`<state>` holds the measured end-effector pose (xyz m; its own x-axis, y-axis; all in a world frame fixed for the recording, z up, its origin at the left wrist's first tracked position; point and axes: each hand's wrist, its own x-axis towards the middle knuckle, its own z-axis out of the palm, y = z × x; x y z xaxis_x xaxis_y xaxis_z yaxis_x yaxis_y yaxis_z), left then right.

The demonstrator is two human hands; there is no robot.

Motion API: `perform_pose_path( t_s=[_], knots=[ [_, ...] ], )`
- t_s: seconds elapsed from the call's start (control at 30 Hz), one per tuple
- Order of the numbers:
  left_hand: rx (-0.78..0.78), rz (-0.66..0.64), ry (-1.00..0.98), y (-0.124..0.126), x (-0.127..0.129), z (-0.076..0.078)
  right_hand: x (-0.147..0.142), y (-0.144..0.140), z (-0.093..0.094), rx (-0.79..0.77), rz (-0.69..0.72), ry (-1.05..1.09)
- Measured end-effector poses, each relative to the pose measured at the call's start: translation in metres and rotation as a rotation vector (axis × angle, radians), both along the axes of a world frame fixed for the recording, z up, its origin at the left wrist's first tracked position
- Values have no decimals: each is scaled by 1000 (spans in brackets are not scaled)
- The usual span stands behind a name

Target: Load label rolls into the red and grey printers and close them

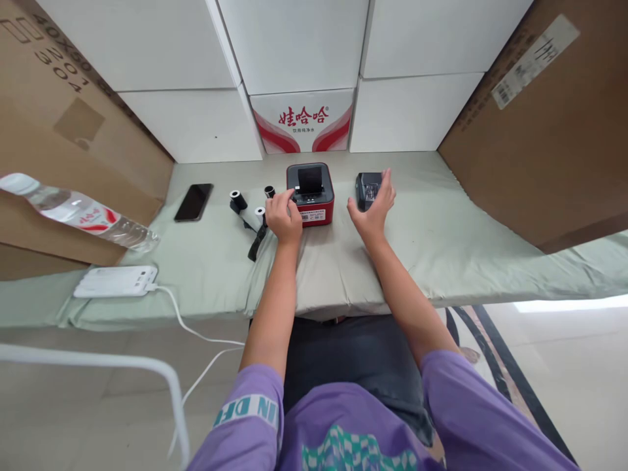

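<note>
A small red and dark grey label printer sits open on the pale green cloth, in the middle of the table. My left hand rests against the printer's left front corner, fingers curled on its edge. My right hand hovers to the right of the printer with fingers spread, over the near edge of a black lid-like part. Left of my left hand lie small paper rolls with black cores and a black strap-like piece.
A black phone lies at the left. A water bottle and a white power bank with a white cable sit at the near left. White and brown cartons wall the back and both sides. A white rail is below left.
</note>
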<state>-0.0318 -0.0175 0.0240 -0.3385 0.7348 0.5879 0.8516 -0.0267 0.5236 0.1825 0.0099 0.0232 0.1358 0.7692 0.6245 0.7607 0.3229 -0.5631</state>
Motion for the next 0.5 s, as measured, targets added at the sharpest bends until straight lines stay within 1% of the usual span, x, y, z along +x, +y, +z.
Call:
perform_pose_path(
  t_s=[0.13,0.23,0.37,0.5],
  knots=[
    [-74,-67,28,-1,-7,6,-9,-3,-4,-66,41,36],
    [-132,-35,42,0,-9,15,-8,2,-9,-95,57,57],
    [-159,0,46,2,-10,24,-3,10,-16,-78,52,128],
    [-159,11,70,2,-9,27,1,19,-28,-36,67,214]
  ],
)
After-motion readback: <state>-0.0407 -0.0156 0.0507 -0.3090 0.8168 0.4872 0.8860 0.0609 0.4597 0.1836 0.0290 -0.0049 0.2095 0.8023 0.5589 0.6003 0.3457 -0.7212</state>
